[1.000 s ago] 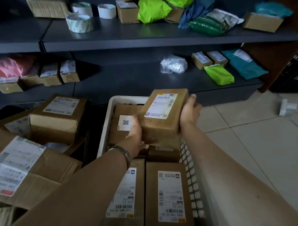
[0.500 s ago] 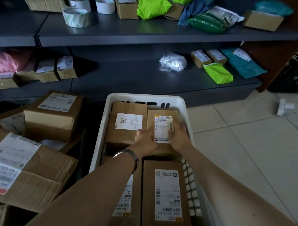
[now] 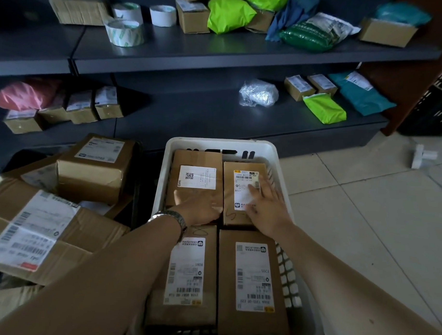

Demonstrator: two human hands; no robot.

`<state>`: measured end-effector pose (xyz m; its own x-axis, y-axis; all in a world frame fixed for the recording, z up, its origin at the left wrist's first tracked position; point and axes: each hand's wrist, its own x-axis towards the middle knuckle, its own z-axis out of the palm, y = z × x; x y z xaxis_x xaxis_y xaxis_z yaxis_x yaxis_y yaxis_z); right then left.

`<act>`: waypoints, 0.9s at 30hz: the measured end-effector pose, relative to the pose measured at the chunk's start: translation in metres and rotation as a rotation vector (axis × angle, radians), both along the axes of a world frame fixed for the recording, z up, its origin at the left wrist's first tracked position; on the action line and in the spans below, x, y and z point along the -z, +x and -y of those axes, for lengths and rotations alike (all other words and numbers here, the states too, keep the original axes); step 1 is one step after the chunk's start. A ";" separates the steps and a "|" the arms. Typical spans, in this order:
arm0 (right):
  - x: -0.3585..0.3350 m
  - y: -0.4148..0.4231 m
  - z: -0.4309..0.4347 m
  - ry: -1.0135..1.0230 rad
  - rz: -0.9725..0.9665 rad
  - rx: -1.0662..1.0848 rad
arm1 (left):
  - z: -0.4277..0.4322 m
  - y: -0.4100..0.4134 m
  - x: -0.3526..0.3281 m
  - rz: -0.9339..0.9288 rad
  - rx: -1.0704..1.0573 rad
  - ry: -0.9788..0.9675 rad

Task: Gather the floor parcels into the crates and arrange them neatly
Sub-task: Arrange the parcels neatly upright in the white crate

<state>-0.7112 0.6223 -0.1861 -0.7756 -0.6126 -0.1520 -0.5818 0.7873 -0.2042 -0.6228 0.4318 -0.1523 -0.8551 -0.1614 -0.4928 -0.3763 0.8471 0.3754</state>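
At the near end of the white crate (image 3: 214, 142), the near-left parcel (image 3: 186, 273) and near-right parcel (image 3: 251, 276) are laid side by side. Beyond them, the left hand (image 3: 199, 210) is rested flat on the far-left parcel (image 3: 195, 168), while the right hand (image 3: 264, 206), fingers spread, is pressed on the far-right parcel (image 3: 242, 171). Behind the crate, the grey shelf (image 3: 200, 118) is stocked with packages.

White crate (image 3: 221, 145) on tiled floor (image 3: 372, 227)
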 end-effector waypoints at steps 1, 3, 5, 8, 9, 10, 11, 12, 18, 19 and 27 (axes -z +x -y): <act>-0.002 0.007 -0.005 -0.003 0.041 -0.043 | 0.004 0.007 -0.002 0.000 0.068 -0.053; -0.002 0.023 -0.011 0.086 0.076 -0.138 | 0.006 0.020 -0.006 0.019 0.204 -0.122; 0.000 0.029 -0.011 0.112 0.063 -0.097 | 0.004 0.030 -0.009 0.093 0.214 -0.125; 0.000 0.022 -0.002 0.113 0.080 -0.011 | 0.005 0.037 -0.008 0.154 0.186 -0.141; -0.002 0.020 0.002 0.105 0.096 0.001 | 0.004 0.039 -0.009 0.170 0.206 -0.161; -0.002 0.018 0.004 0.089 0.110 0.010 | 0.005 0.041 -0.010 0.170 0.218 -0.184; -0.003 0.015 0.006 0.069 0.123 0.020 | 0.006 0.042 -0.010 0.167 0.227 -0.203; -0.004 0.013 0.008 0.051 0.141 0.031 | 0.008 0.044 -0.010 0.153 0.229 -0.215; -0.005 0.013 0.003 0.159 -0.159 0.025 | 0.026 0.059 -0.010 0.143 0.212 -0.284; -0.006 0.015 0.000 0.158 -0.177 0.073 | 0.028 0.059 -0.010 0.152 0.190 -0.291; -0.002 0.033 -0.015 0.237 -0.097 0.187 | 0.033 0.072 -0.008 0.154 0.267 -0.312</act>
